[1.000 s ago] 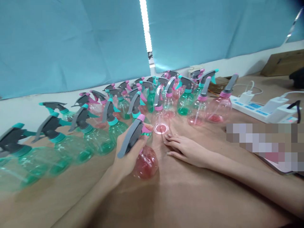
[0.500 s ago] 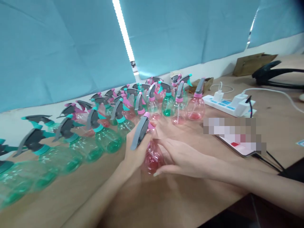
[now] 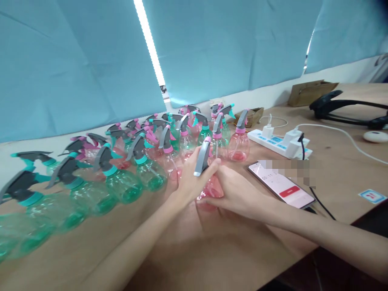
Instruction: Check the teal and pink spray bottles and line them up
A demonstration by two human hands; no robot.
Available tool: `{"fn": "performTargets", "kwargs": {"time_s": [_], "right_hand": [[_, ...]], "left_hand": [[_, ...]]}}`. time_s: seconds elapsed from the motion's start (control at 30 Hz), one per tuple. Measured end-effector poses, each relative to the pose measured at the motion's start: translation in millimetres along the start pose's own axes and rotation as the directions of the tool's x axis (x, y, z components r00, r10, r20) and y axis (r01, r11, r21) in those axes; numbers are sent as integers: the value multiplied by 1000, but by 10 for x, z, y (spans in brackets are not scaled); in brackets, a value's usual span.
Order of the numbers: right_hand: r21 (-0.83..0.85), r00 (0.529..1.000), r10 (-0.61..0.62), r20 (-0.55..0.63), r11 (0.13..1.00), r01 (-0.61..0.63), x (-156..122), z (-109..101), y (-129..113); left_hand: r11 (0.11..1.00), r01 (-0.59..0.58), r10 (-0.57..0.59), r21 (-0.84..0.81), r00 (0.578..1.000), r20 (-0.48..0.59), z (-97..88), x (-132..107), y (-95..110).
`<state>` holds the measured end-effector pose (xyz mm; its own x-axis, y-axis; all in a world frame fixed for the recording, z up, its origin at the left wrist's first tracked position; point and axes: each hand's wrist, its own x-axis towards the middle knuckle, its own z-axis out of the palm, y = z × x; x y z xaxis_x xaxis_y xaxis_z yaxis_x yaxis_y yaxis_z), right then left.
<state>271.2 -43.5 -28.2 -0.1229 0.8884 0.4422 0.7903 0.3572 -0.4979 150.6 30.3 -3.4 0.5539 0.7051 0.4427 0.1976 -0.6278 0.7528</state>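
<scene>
Both hands are closed on a pink spray bottle (image 3: 212, 188) with a grey trigger head, upright at the table's middle. My left hand (image 3: 190, 178) wraps around its neck, just under the head. Lower down, my right hand (image 3: 238, 189) grips the clear pink body from the right, its thumb across the near side. The fingers behind the bottle are hidden. Close behind my left hand stands another pink spray bottle (image 3: 172, 161). A row of green spray bottles (image 3: 124, 186) runs along the left, with more pink and green ones behind.
A phone (image 3: 280, 184) showing a timer lies right of my hands, partly blurred out. Behind it are a white power strip (image 3: 273, 143) with plugs and cables, a brown box (image 3: 311, 92) and a black frame-like object (image 3: 348, 113). Blue curtains (image 3: 212, 52) hang at the back.
The held bottle has moved right relative to the other bottles, with both hands on it. My right hand now closes further around its body. The view has shifted somewhat to the right.
</scene>
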Motion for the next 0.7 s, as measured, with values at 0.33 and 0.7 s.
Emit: {"fn": "performTargets", "kwargs": {"time_s": [0.33,0.7], "right_hand": [[-317,999,22,34,948,-11,471,55,280],[-423,990,139,-15,897,-132,953,244,284]], "left_hand": [[981,188,-191,-38,977,-98,-297,-301,-428],[940,315,-319,128,948,11,-409,-796,-524]]}}
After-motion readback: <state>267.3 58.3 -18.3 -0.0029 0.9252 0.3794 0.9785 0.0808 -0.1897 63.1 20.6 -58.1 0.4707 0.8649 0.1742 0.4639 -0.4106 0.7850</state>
